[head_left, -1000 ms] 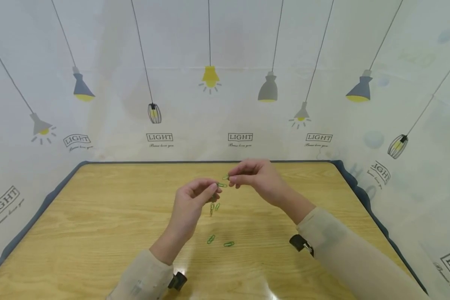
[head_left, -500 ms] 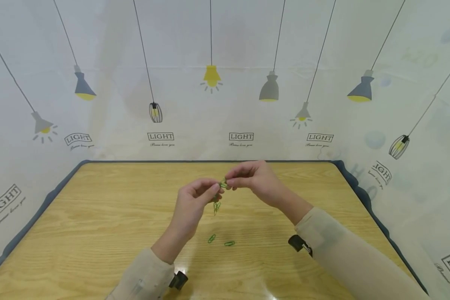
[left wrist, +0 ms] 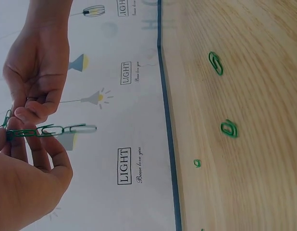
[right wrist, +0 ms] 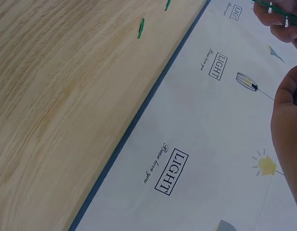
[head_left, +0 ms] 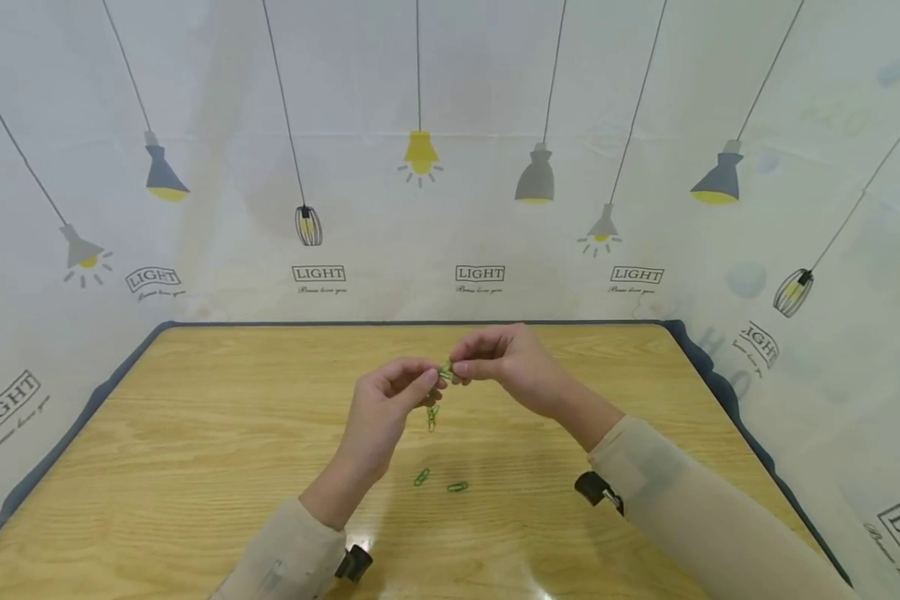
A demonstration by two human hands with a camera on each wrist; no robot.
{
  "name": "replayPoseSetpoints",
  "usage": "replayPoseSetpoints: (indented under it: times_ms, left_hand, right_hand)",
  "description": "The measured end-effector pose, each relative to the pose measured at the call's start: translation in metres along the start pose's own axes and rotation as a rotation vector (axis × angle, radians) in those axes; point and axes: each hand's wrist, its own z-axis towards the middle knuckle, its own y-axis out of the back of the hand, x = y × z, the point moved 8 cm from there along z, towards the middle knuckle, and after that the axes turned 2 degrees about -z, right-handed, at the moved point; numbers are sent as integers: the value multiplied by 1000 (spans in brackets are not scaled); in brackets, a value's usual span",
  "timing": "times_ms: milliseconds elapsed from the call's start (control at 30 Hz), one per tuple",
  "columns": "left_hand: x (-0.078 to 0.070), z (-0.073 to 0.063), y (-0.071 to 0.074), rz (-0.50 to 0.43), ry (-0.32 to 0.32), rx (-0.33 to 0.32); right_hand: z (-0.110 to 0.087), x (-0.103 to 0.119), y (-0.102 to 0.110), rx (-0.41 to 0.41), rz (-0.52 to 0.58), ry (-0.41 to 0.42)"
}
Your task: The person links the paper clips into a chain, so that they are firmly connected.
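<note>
Above the table, my left hand (head_left: 375, 412) pinches a short chain of green paper clips (left wrist: 55, 130) between thumb and fingers. The chain hangs down past the fingertips; its lower links (head_left: 432, 418) show under the hand in the head view. My right hand (head_left: 517, 371) meets it from the right, thumb and forefinger pinching a green paper clip (head_left: 447, 365) against the chain's upper end. The fingertips of both hands nearly touch, and they hide much of where the clips meet. In the right wrist view, the left fingers (right wrist: 271, 19) appear at the top corner.
Two loose green paper clips lie on the wooden table (head_left: 232, 433) below the hands, one slanted (head_left: 421, 477) and one flat (head_left: 457, 487). The left wrist view shows several loose clips (left wrist: 228, 128). A printed white curtain (head_left: 390, 233) stands behind the table's dark edge.
My right hand has come left and slightly down, bringing its paper clip from just apart to against the clip in my left hand. The chain's hanging links have swung slightly right.
</note>
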Motion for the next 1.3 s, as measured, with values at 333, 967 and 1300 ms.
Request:
replayPoseSetpoints:
  times_ms: [333,967,1300]
  left_hand:
    - [1,-8,5,-9,18,-7]
    - [-11,-26,3,175,13,144]
    - [-14,-33,10,229,2,23]
  right_hand:
    - [-8,-3,-2,-8,96,31]
    - [-44,20,-28,-278,119,38]
    - [-51,3,-42,-268,120,0]
